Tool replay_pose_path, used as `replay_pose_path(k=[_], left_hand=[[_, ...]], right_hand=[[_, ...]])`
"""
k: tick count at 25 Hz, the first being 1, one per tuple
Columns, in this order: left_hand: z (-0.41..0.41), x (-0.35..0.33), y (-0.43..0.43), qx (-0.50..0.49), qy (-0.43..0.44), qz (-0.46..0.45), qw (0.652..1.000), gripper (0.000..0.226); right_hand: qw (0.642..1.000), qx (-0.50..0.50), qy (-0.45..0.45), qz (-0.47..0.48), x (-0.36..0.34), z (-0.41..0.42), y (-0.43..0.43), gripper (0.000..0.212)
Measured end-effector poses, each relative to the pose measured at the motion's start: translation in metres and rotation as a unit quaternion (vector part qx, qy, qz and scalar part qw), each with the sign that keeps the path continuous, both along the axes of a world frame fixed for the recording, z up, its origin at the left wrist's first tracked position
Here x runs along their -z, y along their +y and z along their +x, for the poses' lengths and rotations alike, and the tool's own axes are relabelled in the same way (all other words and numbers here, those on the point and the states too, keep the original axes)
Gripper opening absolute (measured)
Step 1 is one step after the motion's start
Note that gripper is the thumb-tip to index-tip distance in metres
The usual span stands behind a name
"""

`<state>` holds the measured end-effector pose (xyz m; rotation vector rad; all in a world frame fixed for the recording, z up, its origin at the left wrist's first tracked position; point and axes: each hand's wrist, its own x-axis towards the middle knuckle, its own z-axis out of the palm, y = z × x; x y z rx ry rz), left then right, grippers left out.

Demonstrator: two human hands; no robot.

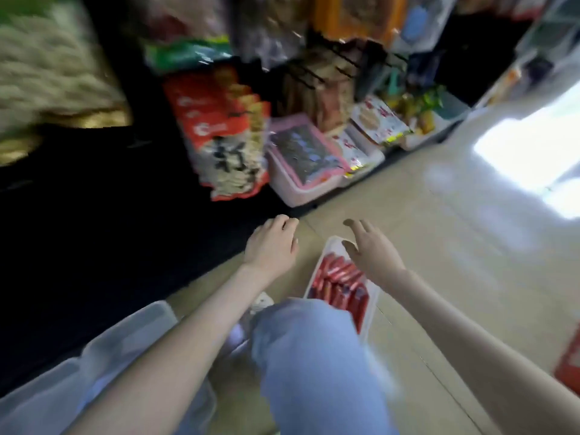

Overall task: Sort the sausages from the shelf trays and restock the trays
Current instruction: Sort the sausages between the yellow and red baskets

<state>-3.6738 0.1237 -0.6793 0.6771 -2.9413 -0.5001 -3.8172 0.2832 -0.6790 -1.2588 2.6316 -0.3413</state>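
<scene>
Sausages (340, 279) in red wrappers belong in the shelf trays (298, 189) at twelve o'clock, which show only other snack packets, so restocking seems still ahead. A clear bin (125, 334) stands at eight o'clock, its contents unclear. On the floor (423, 246) at five o'clock, a white tray (332, 244) holds the sausages in rows. The right hand (373, 252) hovers above its far end, grip spread; the left hand (271, 246), at six o'clock, is loosely curled and holds nothing.

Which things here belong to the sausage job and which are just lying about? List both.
Job: red sausages; the white tray holding them on the floor; left hand and right hand, both empty.

Lying about: red snack bag; pink-rimmed box; yellow-green packets on the shelf.
</scene>
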Motion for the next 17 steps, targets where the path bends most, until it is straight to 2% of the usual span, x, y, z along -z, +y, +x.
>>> replay_pose_path(k=[3, 6, 7, 9, 11, 14, 17], left_hand=[[-0.07, 0.052, 0.028, 0.108, -0.033, -0.003, 0.994, 0.04], [-0.097, 0.123, 0.039, 0.17, -0.105, -0.003, 0.98, 0.038], [-0.098, 0.152, 0.04, 0.189, -0.13, -0.008, 0.973, 0.044], [-0.093, 0.19, 0.042, 0.215, -0.181, -0.007, 0.96, 0.071], [-0.09, 0.223, 0.04, 0.215, -0.214, 0.008, 0.953, 0.081], [-0.093, 0.258, 0.037, 0.192, -0.226, -0.011, 0.955, 0.079], [-0.107, 0.284, 0.031, 0.188, -0.185, -0.028, 0.964, 0.09]], right_hand=[[0.997, 0.073, -0.017, 0.028, 0.075, -0.032, 0.051, 0.047], [0.988, 0.111, -0.047, 0.092, 0.16, -0.036, 0.073, 0.053], [0.983, 0.127, -0.061, 0.116, 0.188, -0.034, 0.078, 0.054], [0.979, 0.122, -0.061, 0.155, 0.23, -0.024, 0.082, 0.061], [0.974, 0.119, -0.07, 0.179, 0.268, -0.019, 0.077, 0.069], [0.967, 0.166, -0.109, 0.16, 0.296, -0.027, 0.059, 0.079], [0.937, 0.299, -0.162, 0.079, 0.31, -0.056, 0.038, 0.088]])
